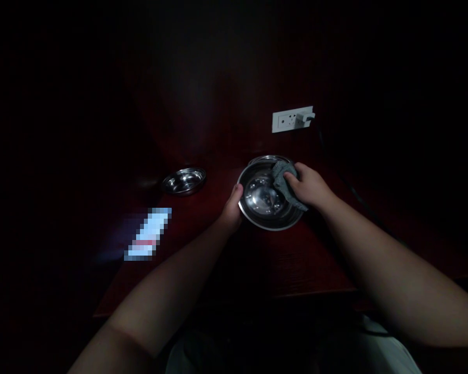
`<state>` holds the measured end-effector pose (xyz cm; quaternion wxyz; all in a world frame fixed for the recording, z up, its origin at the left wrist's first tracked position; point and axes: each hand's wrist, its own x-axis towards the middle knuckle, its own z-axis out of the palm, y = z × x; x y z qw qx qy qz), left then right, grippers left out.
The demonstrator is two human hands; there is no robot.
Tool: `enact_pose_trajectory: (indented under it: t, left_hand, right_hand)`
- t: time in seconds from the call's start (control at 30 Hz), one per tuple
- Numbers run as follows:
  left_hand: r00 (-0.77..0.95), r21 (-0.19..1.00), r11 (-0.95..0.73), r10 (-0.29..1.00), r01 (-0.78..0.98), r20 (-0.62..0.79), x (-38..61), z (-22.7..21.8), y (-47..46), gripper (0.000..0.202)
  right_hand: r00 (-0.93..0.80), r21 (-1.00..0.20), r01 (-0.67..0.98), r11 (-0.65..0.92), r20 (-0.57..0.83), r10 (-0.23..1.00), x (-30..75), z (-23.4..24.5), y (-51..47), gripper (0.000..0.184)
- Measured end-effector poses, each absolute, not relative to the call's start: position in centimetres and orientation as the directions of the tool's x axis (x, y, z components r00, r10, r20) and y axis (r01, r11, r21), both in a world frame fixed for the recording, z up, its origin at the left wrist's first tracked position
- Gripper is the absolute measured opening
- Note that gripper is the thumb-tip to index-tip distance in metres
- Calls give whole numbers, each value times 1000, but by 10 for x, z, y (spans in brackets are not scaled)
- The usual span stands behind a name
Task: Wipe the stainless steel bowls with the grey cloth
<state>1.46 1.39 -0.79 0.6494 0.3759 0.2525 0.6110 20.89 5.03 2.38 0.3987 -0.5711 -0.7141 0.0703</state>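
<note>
A shiny metal bowl is tilted toward me above the dark red table. My left hand grips its left side, thumb on the rim and the other fingers hidden behind the wall. In my right hand is a grey-green cloth, pinched under the thumb and laid over the bowl's right rim and inner wall. Round glints, perhaps droplets or reflections, show inside the bowl. Just behind it the rim of another metal dish peeks out.
A shallow metal dish sits at the table's back left. Nearer lies a lit, blurred-out rectangular screen. On the back wall is a white socket plate with a plug and dark cable. The red table has its front edge near my lap.
</note>
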Motion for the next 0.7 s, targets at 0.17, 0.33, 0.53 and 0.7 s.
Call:
enact_pose_trajectory:
  t: [0.17,0.33,0.53,0.7]
  left_hand:
    - [146,785,-6,982,-620,122,14,-10,12,62]
    - [120,792,5,989,-611,86,16,-10,12,59]
    - [136,806,61,990,-588,24,15,-10,11,50]
    - [154,803,84,988,-591,10,12,-10,12,50]
  right_hand:
    - [21,-636,716,289,432,902,207,21,52,29]
    - [74,-642,715,277,464,883,204,19,51,26]
    - [76,-623,726,291,493,866,203,19,50,24]
    - [29,-635,718,286,437,899,204,19,52,27]
